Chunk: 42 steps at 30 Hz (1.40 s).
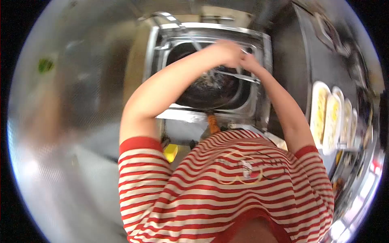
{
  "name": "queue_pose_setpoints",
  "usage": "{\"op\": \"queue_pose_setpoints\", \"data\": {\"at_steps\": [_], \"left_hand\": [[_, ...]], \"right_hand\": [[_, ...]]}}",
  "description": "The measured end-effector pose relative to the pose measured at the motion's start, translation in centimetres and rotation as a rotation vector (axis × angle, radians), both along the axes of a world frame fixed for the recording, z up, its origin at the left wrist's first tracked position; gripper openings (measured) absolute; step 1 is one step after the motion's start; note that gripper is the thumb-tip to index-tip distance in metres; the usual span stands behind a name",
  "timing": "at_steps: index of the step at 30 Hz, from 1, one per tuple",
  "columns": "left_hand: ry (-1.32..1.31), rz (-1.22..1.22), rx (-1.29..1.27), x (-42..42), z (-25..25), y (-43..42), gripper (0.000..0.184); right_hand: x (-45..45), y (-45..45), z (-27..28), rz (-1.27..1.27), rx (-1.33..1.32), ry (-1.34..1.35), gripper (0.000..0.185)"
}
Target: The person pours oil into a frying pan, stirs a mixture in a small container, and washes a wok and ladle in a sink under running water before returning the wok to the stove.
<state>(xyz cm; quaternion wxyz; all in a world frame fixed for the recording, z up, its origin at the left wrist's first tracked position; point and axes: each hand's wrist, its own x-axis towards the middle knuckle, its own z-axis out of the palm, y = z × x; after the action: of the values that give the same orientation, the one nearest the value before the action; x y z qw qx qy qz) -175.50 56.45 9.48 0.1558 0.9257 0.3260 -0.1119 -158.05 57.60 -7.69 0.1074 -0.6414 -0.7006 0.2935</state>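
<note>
A dark wok (pixel 202 99) sits in the metal sink (pixel 263 52), its wooden handle (pixel 212 123) pointing toward my body. Water splashes or pools inside it, under the curved faucet (pixel 166 17). My left hand (pixel 227 53) and my right hand (pixel 250 63) meet above the wok's far right side. The fingers of both look closed, though motion blurs them. A small pale or shiny bit shows between the hands; what it is I cannot make out. Just below them, a thin metal utensil (pixel 241 76) lies across the wok toward the sink's right rim.
Long white trays (pixel 333 117) of pale and yellow food stand on the right. A yellow block, perhaps a sponge (pixel 170 152), is near my left elbow. A green scrap (pixel 45 65) lies on the metal surface at far left. A dark counter (pixel 285 48) borders the sink's right side.
</note>
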Motion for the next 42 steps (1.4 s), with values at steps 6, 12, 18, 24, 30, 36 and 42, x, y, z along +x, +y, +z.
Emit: {"op": "queue_pose_setpoints", "data": {"at_steps": [6,12,18,24,30,36,42], "left_hand": [[0.126,-0.230,0.069,15.9,2.9,2.4,0.019],[-0.019,-0.216,0.141,23.6,4.4,5.0,0.018],[-0.144,-0.184,0.034,18.2,7.6,4.9,0.018],[-0.011,0.161,-0.346,3.2,-2.1,2.5,0.020],[-0.386,0.620,-0.408,-2.2,-15.7,-6.1,0.042],[-0.706,0.909,-0.612,-2.5,-19.6,-7.4,0.022],[-1.092,1.414,-1.373,-5.3,-17.5,-6.5,0.031]], "right_hand": [[3.7,-0.9,-5.5,0.390,0.559,-0.249,0.030],[6.9,-3.6,-8.5,0.404,0.197,-0.744,0.026],[8.5,-3.7,-9.6,0.458,0.079,-0.860,0.023],[6.7,-1.7,-7.6,0.560,-0.115,-0.586,0.023],[0.4,1.0,-0.3,0.419,-0.915,0.209,0.032],[4.7,8.5,-11.4,-0.178,-0.393,0.131,0.031],[5.4,8.6,-22.8,-0.719,-0.470,0.258,0.034]]}}
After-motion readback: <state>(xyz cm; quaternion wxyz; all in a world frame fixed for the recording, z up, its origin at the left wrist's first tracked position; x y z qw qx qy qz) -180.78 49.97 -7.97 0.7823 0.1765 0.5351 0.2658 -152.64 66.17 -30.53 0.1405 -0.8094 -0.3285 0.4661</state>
